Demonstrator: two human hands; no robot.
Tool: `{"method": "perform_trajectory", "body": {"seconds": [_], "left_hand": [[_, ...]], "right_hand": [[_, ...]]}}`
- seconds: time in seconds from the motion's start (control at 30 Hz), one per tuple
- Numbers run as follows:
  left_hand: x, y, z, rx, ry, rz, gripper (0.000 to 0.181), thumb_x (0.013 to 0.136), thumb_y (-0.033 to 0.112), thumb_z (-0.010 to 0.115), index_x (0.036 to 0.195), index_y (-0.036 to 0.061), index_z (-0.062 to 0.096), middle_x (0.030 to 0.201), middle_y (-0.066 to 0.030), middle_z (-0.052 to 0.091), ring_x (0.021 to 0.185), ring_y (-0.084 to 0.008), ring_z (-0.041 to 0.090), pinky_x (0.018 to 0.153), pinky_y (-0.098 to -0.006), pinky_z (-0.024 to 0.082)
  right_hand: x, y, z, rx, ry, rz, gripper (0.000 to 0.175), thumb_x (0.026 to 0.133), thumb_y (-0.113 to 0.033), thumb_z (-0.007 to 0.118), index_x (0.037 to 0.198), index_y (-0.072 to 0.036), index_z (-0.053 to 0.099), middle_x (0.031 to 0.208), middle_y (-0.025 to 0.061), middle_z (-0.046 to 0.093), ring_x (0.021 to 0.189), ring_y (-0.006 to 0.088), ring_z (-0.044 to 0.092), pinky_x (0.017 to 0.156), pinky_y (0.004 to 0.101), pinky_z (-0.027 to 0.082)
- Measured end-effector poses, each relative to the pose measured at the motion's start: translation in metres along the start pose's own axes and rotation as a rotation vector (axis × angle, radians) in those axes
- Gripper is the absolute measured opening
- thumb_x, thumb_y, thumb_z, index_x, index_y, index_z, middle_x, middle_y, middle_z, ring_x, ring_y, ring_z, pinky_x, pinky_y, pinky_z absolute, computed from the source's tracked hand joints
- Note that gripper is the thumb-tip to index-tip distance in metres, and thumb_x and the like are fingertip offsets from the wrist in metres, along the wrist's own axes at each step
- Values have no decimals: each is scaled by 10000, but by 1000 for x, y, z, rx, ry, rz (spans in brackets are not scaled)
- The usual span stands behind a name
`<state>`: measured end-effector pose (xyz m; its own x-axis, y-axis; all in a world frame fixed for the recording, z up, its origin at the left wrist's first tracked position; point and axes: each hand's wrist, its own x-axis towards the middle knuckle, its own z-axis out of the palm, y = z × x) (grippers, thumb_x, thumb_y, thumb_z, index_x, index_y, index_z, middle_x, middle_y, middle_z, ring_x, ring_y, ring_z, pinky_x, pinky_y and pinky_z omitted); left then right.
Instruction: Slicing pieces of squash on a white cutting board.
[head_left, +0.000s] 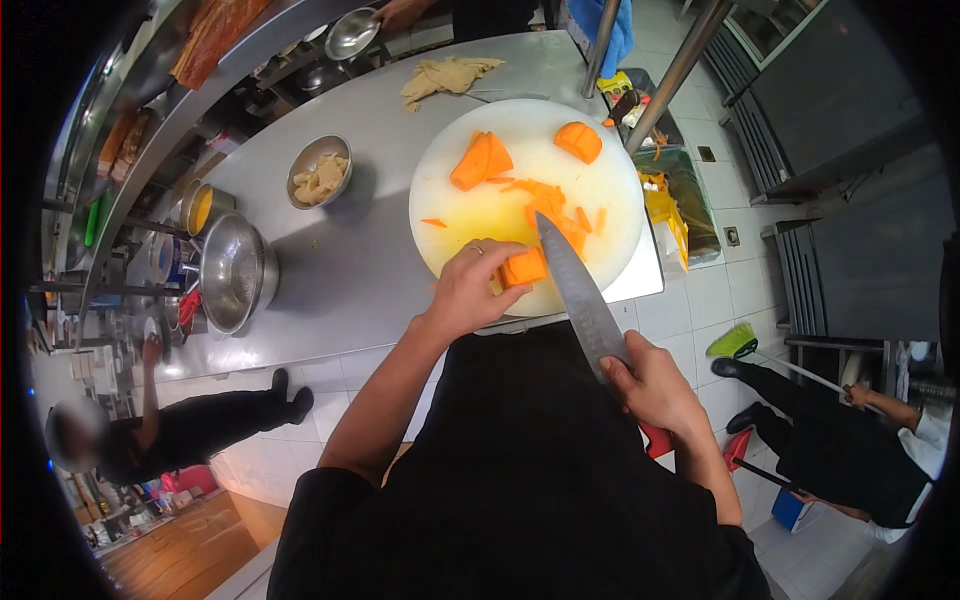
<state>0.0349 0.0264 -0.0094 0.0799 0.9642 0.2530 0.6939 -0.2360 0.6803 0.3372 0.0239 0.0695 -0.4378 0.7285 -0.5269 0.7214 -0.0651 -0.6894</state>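
My left hand (474, 289) grips a squared block of carrot (525, 268) between thumb and fingers, near the front of a round white cutting board (442, 202). In my right hand (660, 382) is a chef's knife (581, 296) with a red handle. Its blade lies just right of the carrot block, its tip over a heap of thin carrot slices (546, 196). Larger carrot pieces (480, 161) rest at the back left of the board, and a rounded, partly cut carrot chunk (578, 142) at the back right. A few slivers lie scattered about.
On the steel table (360, 277) stand a small metal bowl of pale pieces (321, 172), a large metal bowl (232, 274) and a crumpled cloth (450, 77). A peeler (621, 109) and bins (675, 210) are at right. Nearby are a person with a broom (825, 435) and another person (195, 420).
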Motion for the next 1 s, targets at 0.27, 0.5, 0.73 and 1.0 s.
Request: {"method": "perform_trajectory", "body": {"seconds": [0.27, 0.5, 0.73, 1.0], "left_hand": [[0, 11, 6, 181, 10, 28, 482, 816, 214, 868, 1246, 115, 673, 1092, -135, 730, 965, -347, 678, 855, -412, 557], [1, 17, 1, -415, -59, -471, 488, 848, 135, 852, 1275, 44, 635, 1128, -140, 723, 1018, -242, 703, 812, -349, 579], [-9, 10, 7, 5, 58, -86, 507, 821, 138, 871, 1268, 44, 651, 1186, -145, 717, 1027, -264, 702, 855, -353, 576], [-2, 27, 7, 330, -78, -40, 452, 799, 207, 861, 1205, 85, 707, 1180, -145, 712, 1042, -351, 666, 898, -421, 555]], "right_hand": [[-5, -3, 3, -218, 52, 12, 315, 1023, -249, 624, 1027, 49, 520, 793, 330, 668, 823, 543, 656, 768, 584, 508], [-9, 0, 3, -161, 78, 15, 308, 1026, -242, 617, 1024, 48, 516, 793, 329, 667, 822, 543, 652, 774, 579, 506], [-14, -4, -1, -77, 22, 0, 312, 1018, -245, 628, 999, 45, 516, 803, 324, 673, 840, 539, 652, 770, 576, 505], [-13, 10, 13, -378, 185, -125, 179, 1005, -156, 597, 976, -4, 506, 764, 263, 683, 697, 488, 667, 658, 569, 522]]}}
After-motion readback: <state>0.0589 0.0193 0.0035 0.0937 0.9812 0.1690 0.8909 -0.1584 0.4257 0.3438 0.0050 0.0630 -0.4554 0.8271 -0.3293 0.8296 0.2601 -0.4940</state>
